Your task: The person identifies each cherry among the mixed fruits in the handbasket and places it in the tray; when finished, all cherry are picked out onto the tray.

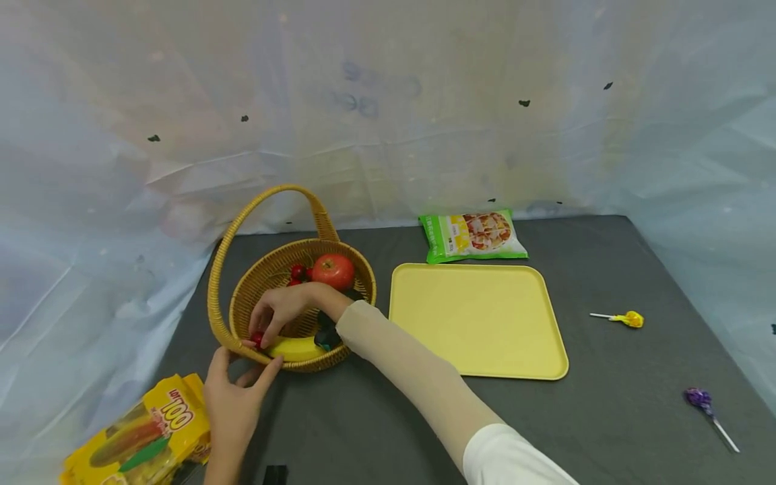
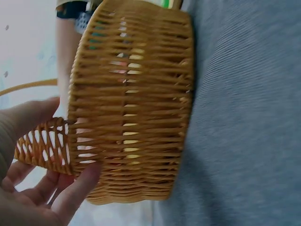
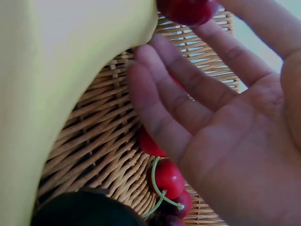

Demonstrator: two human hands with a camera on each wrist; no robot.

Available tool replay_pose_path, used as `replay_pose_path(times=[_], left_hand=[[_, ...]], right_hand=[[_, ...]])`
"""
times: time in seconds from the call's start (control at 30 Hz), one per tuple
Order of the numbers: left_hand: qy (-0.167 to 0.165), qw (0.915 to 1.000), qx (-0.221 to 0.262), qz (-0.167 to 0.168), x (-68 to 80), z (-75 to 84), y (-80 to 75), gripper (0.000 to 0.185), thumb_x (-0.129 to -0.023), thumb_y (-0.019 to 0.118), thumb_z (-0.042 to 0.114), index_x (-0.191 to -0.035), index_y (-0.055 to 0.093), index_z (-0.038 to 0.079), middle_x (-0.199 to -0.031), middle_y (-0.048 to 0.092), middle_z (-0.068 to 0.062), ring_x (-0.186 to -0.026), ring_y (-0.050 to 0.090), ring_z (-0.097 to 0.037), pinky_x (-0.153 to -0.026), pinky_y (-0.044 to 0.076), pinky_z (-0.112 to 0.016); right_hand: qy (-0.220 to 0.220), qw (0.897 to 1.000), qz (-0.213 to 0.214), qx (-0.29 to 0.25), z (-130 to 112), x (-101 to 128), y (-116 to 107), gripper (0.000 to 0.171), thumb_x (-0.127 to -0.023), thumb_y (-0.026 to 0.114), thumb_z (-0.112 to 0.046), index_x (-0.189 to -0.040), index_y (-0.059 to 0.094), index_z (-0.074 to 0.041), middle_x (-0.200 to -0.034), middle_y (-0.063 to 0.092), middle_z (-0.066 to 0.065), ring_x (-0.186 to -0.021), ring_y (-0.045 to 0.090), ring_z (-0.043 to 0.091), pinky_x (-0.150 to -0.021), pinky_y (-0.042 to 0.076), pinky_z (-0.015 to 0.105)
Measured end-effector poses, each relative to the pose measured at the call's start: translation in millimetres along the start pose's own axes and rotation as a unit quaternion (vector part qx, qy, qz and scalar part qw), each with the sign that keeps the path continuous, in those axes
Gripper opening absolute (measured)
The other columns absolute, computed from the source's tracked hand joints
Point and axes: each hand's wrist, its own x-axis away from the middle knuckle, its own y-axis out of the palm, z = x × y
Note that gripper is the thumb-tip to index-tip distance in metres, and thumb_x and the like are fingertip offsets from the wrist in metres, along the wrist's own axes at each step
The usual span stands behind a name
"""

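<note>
Pale sheeting (image 1: 388,168) hangs behind a dark-covered table (image 1: 606,417). Inside the wicker basket (image 2: 131,103), the right hand (image 1: 287,310) pinches a cherry (image 1: 257,339) between thumb and fingertip beside the banana (image 1: 297,349). The left hand (image 1: 233,404) grips the base of the basket's handle (image 2: 44,146), probably to steady it. Farther back in the basket sits a tomato (image 1: 333,271); the yellow tray (image 1: 479,323) lies apart, to the right. Too covered to name is the dark item (image 1: 326,330) under the right forearm; the yellow packet (image 1: 145,431) is cut off by the lower edge of the head view.
</note>
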Motion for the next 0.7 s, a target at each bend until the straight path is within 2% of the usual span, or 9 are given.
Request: replay_pose_path(times=[0.1,0.2,0.3,0.4,0.5,0.57,0.7], left_hand=[[0.012,0.9997,0.016,0.017,2.6,-3.2,2.7,0.050,-0.080,0.081,-0.004,-0.124,0.057,-0.005,-0.117,0.055,-0.011,-0.105,0.052,-0.011,-0.073,0.053,-0.005],[0.022,0.9992,0.021,0.028,3.2,-5.6,4.5,0.054,-0.079,0.081,-0.005,-0.127,0.056,-0.005,-0.116,0.055,-0.011,-0.105,0.052,-0.009,-0.074,0.052,-0.005],[0.032,0.9985,0.028,0.034,3.4,-7.2,5.8,0.057,-0.078,0.082,-0.006,-0.128,0.054,-0.006,-0.114,0.055,-0.009,-0.105,0.053,-0.010,-0.074,0.053,-0.006],[0.035,0.9982,0.032,0.037,4.0,-10.0,6.9,0.061,-0.077,0.082,-0.007,-0.130,0.052,-0.007,-0.115,0.053,-0.005,-0.105,0.053,-0.010,-0.073,0.054,-0.008],[0.031,0.9981,0.034,0.041,5.2,-11.6,6.7,0.061,-0.078,0.081,-0.007,-0.131,0.050,-0.007,-0.115,0.052,-0.003,-0.106,0.053,-0.010,-0.073,0.055,-0.009],[0.030,0.9982,0.032,0.042,5.7,-12.4,6.0,0.061,-0.078,0.081,-0.007,-0.131,0.050,-0.007,-0.116,0.052,-0.004,-0.106,0.053,-0.011,-0.073,0.056,-0.010],[0.042,0.9979,0.021,0.045,5.0,-13.9,4.6,0.060,-0.078,0.081,-0.007,-0.129,0.050,-0.007,-0.116,0.053,-0.009,-0.106,0.054,-0.010,-0.073,0.056,-0.010]], right_hand=[[-0.015,1.000,-0.001,0.004,-1.7,-0.9,-0.8,0.030,-0.091,0.074,-0.007,-0.120,0.070,-0.002,-0.100,0.072,0.000,-0.090,0.067,0.012,-0.082,0.060,0.031],[-0.029,0.999,0.016,-0.004,-4.2,4.0,-4.3,0.025,-0.090,0.073,-0.001,-0.115,0.070,-0.001,-0.098,0.070,0.004,-0.086,0.065,0.015,-0.081,0.059,0.032],[-0.050,0.998,0.045,-0.020,-9.1,18.5,-12.0,0.027,-0.089,0.072,0.003,-0.114,0.066,0.001,-0.103,0.066,0.008,-0.090,0.063,0.019,-0.081,0.060,0.032],[-0.078,0.993,0.075,-0.056,-11.9,43.0,-22.0,0.032,-0.088,0.070,0.007,-0.119,0.062,0.005,-0.112,0.062,0.011,-0.095,0.062,0.026,-0.081,0.059,0.031],[-0.110,0.983,0.120,-0.080,-5.4,76.6,-30.7,0.036,-0.090,0.070,0.005,-0.125,0.059,0.005,-0.117,0.060,0.011,-0.094,0.060,0.028,-0.080,0.057,0.030],[-0.125,0.974,0.165,-0.088,4.3,103.2,-34.1,0.035,-0.093,0.068,0.000,-0.127,0.060,0.003,-0.119,0.061,0.008,-0.096,0.059,0.026,-0.082,0.056,0.031],[-0.136,0.947,0.267,-0.114,30.5,158.0,-35.3,0.028,-0.099,0.063,-0.006,-0.125,0.063,0.003,-0.117,0.065,0.010,-0.102,0.063,0.026,-0.091,0.057,0.040]])
